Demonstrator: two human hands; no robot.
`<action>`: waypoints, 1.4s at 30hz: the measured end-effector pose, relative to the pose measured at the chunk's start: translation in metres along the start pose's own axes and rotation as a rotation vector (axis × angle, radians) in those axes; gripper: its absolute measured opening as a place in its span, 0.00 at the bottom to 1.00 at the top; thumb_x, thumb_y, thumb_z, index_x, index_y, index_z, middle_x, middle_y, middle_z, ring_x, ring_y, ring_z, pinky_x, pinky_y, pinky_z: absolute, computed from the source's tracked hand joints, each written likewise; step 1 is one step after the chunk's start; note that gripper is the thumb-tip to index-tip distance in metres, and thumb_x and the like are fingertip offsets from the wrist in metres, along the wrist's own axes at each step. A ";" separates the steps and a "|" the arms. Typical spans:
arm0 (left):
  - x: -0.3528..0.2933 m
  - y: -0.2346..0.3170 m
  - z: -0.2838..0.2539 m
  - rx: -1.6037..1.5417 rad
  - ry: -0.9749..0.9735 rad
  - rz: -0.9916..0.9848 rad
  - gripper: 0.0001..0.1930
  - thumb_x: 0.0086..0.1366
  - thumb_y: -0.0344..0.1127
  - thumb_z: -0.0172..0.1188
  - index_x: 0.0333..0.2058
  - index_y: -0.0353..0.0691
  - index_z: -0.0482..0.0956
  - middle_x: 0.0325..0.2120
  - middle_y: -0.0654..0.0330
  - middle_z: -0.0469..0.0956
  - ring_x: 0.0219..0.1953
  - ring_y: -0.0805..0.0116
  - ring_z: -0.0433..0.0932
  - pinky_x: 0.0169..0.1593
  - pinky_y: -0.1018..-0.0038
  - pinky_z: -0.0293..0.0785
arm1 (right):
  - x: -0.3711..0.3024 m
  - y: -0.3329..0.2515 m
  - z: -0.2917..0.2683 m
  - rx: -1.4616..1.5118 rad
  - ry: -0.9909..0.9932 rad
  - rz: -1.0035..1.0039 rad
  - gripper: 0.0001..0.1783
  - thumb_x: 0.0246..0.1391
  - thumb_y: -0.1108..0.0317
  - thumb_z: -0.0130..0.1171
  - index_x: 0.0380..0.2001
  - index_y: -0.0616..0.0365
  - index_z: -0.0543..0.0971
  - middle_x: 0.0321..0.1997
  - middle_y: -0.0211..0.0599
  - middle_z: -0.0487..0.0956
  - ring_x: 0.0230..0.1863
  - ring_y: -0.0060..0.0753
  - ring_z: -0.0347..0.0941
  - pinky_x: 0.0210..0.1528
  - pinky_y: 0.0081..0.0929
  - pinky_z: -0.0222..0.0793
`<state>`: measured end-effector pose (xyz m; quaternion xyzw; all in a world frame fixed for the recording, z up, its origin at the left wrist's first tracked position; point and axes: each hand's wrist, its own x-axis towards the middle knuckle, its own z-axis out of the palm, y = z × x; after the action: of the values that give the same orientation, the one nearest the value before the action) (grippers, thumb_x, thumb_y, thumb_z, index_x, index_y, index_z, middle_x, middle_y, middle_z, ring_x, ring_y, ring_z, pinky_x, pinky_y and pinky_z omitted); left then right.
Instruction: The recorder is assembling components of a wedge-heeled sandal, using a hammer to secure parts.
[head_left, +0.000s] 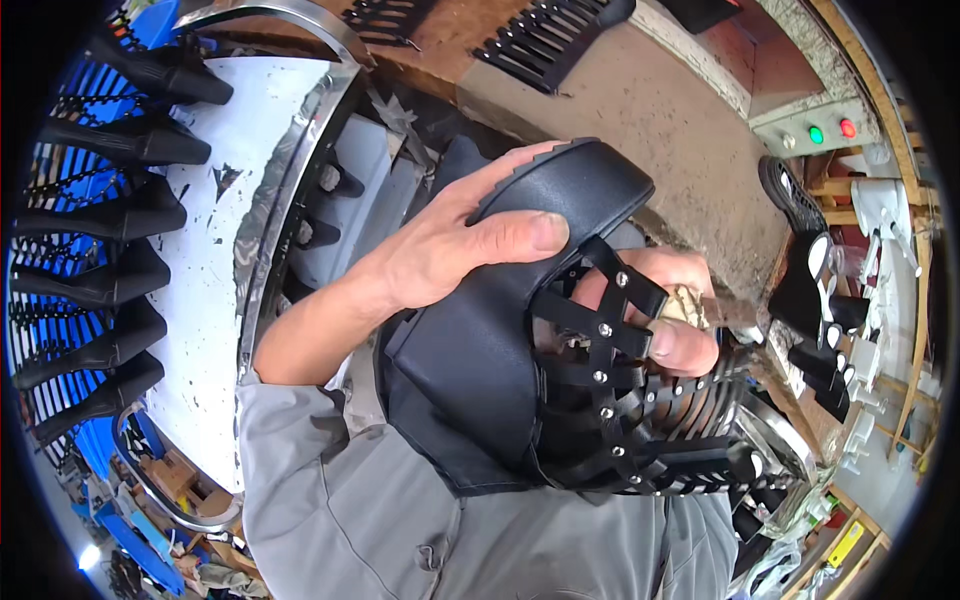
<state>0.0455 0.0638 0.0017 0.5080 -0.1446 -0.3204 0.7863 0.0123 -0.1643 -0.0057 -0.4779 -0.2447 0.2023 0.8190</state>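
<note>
A black strappy boot (465, 370) with a thick sole leans against my front, its studded straps (603, 375) spreading toward the lower right. My left hand (450, 235) is wrapped round the boot's thick sole end, thumb pressed on the smooth black side. Behind the upper straps my right hand (665, 300) is closed on a tool with pale, crumpled wrapping (685, 308) and a flat, blade-like metal end (728, 314). The straps hide part of the right fingers. I cannot tell whether the blade touches the boot.
At left, a white-covered rack (205, 270) carries several black boots (110, 275). A brown worktop (610, 110) lies ahead, with black slotted strap pieces (550, 45). A panel with green and red buttons (818, 133) is at far right, near a black sole (790, 195).
</note>
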 end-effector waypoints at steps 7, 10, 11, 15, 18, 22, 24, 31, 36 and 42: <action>0.002 -0.008 0.011 -0.050 0.139 -0.022 0.35 0.58 0.49 0.60 0.59 0.32 0.63 0.49 0.56 0.73 0.52 0.68 0.70 0.56 0.73 0.63 | -0.011 -0.010 -0.016 -0.026 -0.163 0.341 0.22 0.36 0.59 0.63 0.25 0.72 0.76 0.29 0.56 0.79 0.29 0.45 0.79 0.33 0.32 0.74; -0.012 -0.017 0.009 -0.068 0.307 -0.072 0.35 0.58 0.49 0.60 0.58 0.32 0.64 0.48 0.56 0.73 0.50 0.68 0.71 0.55 0.73 0.64 | -0.026 0.019 -0.013 -0.003 -0.151 0.094 0.13 0.40 0.68 0.63 0.30 0.65 0.77 0.30 0.44 0.79 0.31 0.37 0.78 0.34 0.28 0.70; -0.015 -0.020 0.007 -0.054 0.348 -0.098 0.35 0.57 0.50 0.60 0.57 0.32 0.65 0.48 0.55 0.73 0.50 0.67 0.71 0.55 0.73 0.65 | -0.026 0.018 -0.017 -0.126 -0.217 0.019 0.14 0.41 0.66 0.66 0.30 0.65 0.77 0.33 0.46 0.80 0.33 0.42 0.79 0.36 0.30 0.72; -0.024 -0.023 0.009 -0.052 0.425 -0.081 0.35 0.57 0.51 0.60 0.57 0.32 0.65 0.47 0.55 0.74 0.49 0.68 0.72 0.55 0.74 0.65 | -0.039 0.015 -0.005 -0.069 -0.184 0.076 0.24 0.46 0.52 0.68 0.30 0.66 0.77 0.33 0.51 0.80 0.35 0.49 0.80 0.37 0.34 0.75; -0.030 -0.029 0.008 -0.051 0.544 -0.093 0.34 0.58 0.51 0.59 0.56 0.31 0.66 0.46 0.54 0.76 0.47 0.67 0.75 0.53 0.73 0.68 | -0.046 0.027 0.004 0.020 -0.153 0.012 0.29 0.48 0.45 0.64 0.29 0.67 0.77 0.32 0.52 0.80 0.34 0.49 0.80 0.35 0.36 0.76; -0.037 -0.035 0.006 -0.120 0.515 -0.084 0.33 0.59 0.51 0.58 0.56 0.32 0.66 0.45 0.54 0.76 0.46 0.67 0.76 0.53 0.73 0.69 | -0.076 0.059 -0.004 0.038 -0.287 -0.138 0.39 0.47 0.35 0.59 0.27 0.72 0.76 0.28 0.53 0.80 0.32 0.49 0.80 0.32 0.36 0.76; -0.039 -0.044 0.003 -0.134 0.609 -0.016 0.32 0.60 0.51 0.57 0.55 0.32 0.67 0.46 0.54 0.75 0.47 0.67 0.75 0.53 0.73 0.69 | -0.072 0.060 -0.006 0.073 -0.308 -0.156 0.41 0.47 0.34 0.59 0.27 0.73 0.76 0.27 0.54 0.79 0.31 0.49 0.80 0.32 0.36 0.76; -0.035 -0.036 0.003 -0.123 0.557 -0.020 0.33 0.60 0.50 0.58 0.56 0.31 0.65 0.48 0.56 0.74 0.48 0.68 0.73 0.54 0.74 0.68 | -0.037 0.032 -0.001 -0.119 -0.143 -0.088 0.29 0.41 0.51 0.73 0.30 0.70 0.76 0.32 0.54 0.79 0.31 0.41 0.79 0.34 0.33 0.76; -0.025 -0.029 0.006 -0.146 0.369 -0.090 0.36 0.59 0.51 0.61 0.58 0.32 0.63 0.49 0.57 0.72 0.49 0.69 0.71 0.55 0.73 0.66 | -0.023 0.032 0.007 -0.313 0.083 -0.256 0.14 0.46 0.65 0.62 0.31 0.68 0.77 0.34 0.53 0.79 0.30 0.38 0.79 0.34 0.29 0.75; -0.032 -0.025 -0.005 -0.059 0.132 0.028 0.50 0.51 0.47 0.70 0.65 0.32 0.51 0.58 0.54 0.63 0.61 0.65 0.61 0.65 0.69 0.53 | -0.015 0.032 0.018 -0.435 0.119 -0.460 0.15 0.48 0.65 0.62 0.36 0.64 0.75 0.35 0.51 0.79 0.35 0.43 0.79 0.39 0.36 0.76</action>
<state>0.0152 0.0813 -0.0191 0.5026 -0.0899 -0.2792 0.8132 -0.0137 -0.1460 -0.0299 -0.5848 -0.3357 -0.0735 0.7348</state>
